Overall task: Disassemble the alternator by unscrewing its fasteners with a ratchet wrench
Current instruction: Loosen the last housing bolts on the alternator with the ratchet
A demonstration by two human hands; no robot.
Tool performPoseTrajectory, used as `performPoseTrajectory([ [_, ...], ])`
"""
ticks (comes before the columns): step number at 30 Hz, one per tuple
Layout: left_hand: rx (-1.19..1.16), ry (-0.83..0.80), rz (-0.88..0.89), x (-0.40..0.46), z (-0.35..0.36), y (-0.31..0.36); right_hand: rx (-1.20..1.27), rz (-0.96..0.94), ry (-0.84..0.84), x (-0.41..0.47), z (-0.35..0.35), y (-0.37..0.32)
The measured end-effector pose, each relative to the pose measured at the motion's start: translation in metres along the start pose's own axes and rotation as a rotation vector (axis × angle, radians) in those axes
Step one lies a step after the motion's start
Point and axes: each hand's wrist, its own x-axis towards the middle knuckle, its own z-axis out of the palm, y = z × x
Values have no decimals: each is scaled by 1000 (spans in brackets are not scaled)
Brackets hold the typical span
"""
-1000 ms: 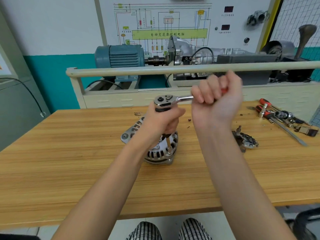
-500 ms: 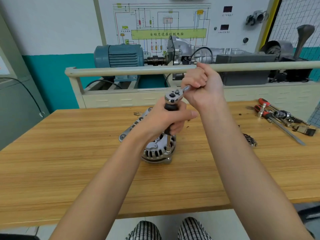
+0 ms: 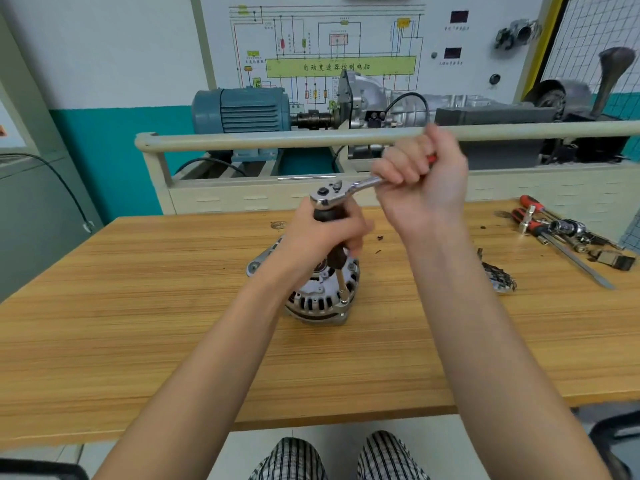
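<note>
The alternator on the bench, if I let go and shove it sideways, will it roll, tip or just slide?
The alternator stands on its end on the wooden table, so it would probably slide, not roll. Its cast metal body looks heavy for its size and likely resists a light push. The mounting ear sticking out on one side might make it pivot.

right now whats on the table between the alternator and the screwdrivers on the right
In the head view, between the alternator and the screwdrivers lies a small dark removed part, partly hidden by the right forearm, plus some dark crumbs on the wooden table.
</note>
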Motion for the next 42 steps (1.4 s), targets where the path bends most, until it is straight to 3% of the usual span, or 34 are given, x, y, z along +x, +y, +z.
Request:
performPoseTrajectory([
  [3, 26, -242, -27, 4, 4, 6, 198, 350, 27, 27, -3, -4],
  [5, -48, -307, -83, 4, 8, 8, 220, 342, 9, 25, -2, -3],
  [7, -102, -178, -91, 4, 12, 7, 185, 154, 30, 12, -2, -4],
  [12, -70, 443, -59, 5, 25, 3, -124, -475, -69, -48, 4, 19],
  [15, -16, 486, -70, 2, 25, 1, -173, -605, -178, -58, 2, 29],
  [17, 6, 331, -61, -2, 15, 1, -122, -448, -150, -43, 2, 17],
  [21, 120, -76, 22, 1, 2, 8, 118, 145, 1, 8, -1, -8],
  [24, 5, -216, -5, 5, 8, 9, 165, 307, 16, 25, -1, -8],
  [26, -104, -170, -44, 5, 12, 7, 124, 198, 54, 19, 2, -6],
  [28, -148, 47, -70, 5, 15, 3, 29, -44, 58, 0, 1, -1],
  [31, -101, 454, -68, 8, 24, -2, -160, -475, -74, -40, 2, 20],
  [34, -42, 580, -52, 8, 30, -4, -272, -679, -212, -57, 2, 37],
  [37, -12, 430, -39, 3, 19, -5, -180, -474, -153, -39, 2, 22],
  [42, 98, -118, 27, 3, 7, 3, 175, 210, 18, 19, -6, -8],
])
